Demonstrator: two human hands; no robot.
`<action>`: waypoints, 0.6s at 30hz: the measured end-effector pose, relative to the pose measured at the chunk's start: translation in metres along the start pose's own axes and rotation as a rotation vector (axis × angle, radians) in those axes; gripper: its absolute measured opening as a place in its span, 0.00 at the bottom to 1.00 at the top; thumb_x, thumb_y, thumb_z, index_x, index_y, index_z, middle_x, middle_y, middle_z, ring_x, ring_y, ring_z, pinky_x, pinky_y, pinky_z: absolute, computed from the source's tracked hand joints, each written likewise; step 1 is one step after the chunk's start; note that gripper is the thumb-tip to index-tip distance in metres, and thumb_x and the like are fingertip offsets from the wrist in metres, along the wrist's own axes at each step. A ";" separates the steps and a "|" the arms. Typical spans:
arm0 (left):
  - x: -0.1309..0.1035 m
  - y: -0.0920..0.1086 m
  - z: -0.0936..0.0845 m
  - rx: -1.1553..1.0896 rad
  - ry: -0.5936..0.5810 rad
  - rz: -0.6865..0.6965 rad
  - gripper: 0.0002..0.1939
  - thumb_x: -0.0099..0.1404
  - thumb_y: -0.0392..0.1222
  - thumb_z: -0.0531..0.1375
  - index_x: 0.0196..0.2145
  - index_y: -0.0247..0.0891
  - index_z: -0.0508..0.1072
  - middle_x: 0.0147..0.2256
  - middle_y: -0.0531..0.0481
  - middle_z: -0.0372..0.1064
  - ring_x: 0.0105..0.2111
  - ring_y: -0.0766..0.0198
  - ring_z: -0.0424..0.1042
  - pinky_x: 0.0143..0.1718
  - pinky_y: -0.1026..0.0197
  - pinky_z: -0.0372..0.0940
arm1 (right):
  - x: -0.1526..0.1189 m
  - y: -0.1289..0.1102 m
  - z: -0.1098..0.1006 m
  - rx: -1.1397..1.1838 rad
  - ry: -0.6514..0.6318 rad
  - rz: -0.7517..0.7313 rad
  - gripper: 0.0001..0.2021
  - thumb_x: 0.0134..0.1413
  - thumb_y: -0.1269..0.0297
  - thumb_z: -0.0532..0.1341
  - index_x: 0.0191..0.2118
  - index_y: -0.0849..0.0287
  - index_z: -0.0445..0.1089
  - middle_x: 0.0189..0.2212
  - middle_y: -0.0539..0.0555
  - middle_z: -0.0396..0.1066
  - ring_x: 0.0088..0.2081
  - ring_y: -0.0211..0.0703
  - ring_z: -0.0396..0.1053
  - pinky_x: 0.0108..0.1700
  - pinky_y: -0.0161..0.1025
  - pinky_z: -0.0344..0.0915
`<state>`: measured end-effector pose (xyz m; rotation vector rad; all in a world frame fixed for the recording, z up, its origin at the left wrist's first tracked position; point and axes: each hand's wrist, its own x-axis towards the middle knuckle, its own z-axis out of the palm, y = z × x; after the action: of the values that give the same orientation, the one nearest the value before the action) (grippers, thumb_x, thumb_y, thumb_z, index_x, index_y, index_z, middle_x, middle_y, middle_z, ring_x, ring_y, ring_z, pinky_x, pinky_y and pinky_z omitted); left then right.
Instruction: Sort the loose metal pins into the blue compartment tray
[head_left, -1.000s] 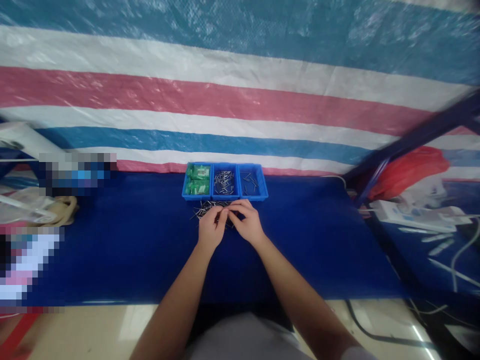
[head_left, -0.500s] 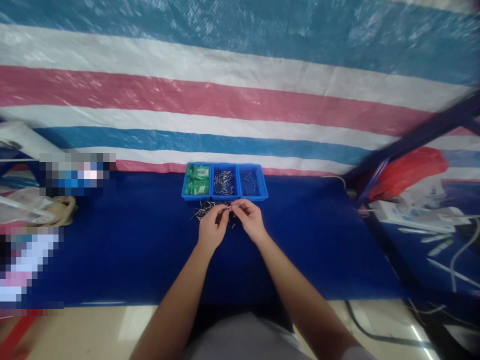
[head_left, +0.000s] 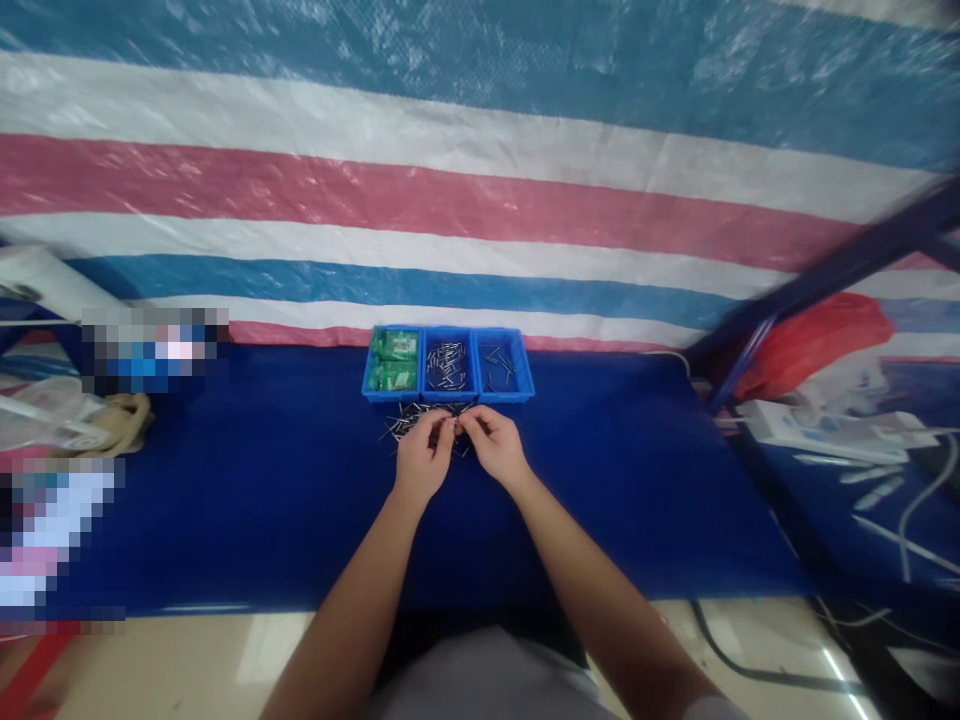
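Note:
My left hand (head_left: pixel 424 455) and my right hand (head_left: pixel 493 445) meet at their fingertips over a loose pile of thin metal pins (head_left: pixel 405 418) on the blue table. Both hands are closed in a pinch; whatever sits between the fingertips is too small and covered to name. Just behind the pile stands a blue three-part tray (head_left: pixel 504 397). Green packets (head_left: pixel 397 346) fill its left compartment. Many small metal pins (head_left: pixel 448 366) lie in the middle one, and a few more pins (head_left: pixel 498 360) in the right one.
The blue table (head_left: pixel 637 480) runs beneath everything, with a striped tarp (head_left: pixel 480 200) behind it. At the right, beyond a dark metal frame (head_left: pixel 739 370), are a red bag (head_left: pixel 821 340) and a white box (head_left: pixel 795 428). A tan basket (head_left: pixel 135 420) is at the left.
My right hand's fingertips have come down slightly and closer to my left fingers. A small shiny piece visible between them before is now hidden.

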<state>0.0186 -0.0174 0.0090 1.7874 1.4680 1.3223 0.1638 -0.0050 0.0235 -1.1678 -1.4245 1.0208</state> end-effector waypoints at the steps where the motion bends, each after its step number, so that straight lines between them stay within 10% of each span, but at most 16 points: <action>1: 0.000 0.000 0.000 0.002 -0.007 0.000 0.11 0.69 0.47 0.56 0.44 0.40 0.73 0.35 0.50 0.76 0.32 0.67 0.76 0.36 0.66 0.69 | 0.000 -0.001 -0.001 -0.017 -0.002 -0.008 0.13 0.61 0.55 0.60 0.31 0.57 0.73 0.28 0.52 0.76 0.32 0.42 0.74 0.40 0.38 0.70; 11: 0.000 -0.001 -0.001 -0.023 -0.027 -0.021 0.12 0.69 0.48 0.56 0.45 0.41 0.74 0.37 0.50 0.77 0.32 0.67 0.76 0.36 0.65 0.70 | 0.000 -0.001 -0.002 -0.036 -0.085 0.031 0.27 0.65 0.45 0.53 0.20 0.57 0.68 0.18 0.50 0.70 0.23 0.38 0.69 0.33 0.36 0.68; 18: 0.000 -0.003 0.000 -0.012 -0.014 -0.034 0.11 0.70 0.47 0.54 0.39 0.40 0.73 0.28 0.53 0.74 0.27 0.69 0.73 0.33 0.66 0.66 | 0.000 0.004 0.002 0.029 -0.008 0.008 0.15 0.59 0.50 0.61 0.35 0.58 0.74 0.28 0.52 0.75 0.29 0.40 0.72 0.34 0.37 0.69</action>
<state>0.0173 -0.0160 0.0064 1.7526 1.4743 1.2968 0.1626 -0.0043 0.0191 -1.1502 -1.4073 1.0495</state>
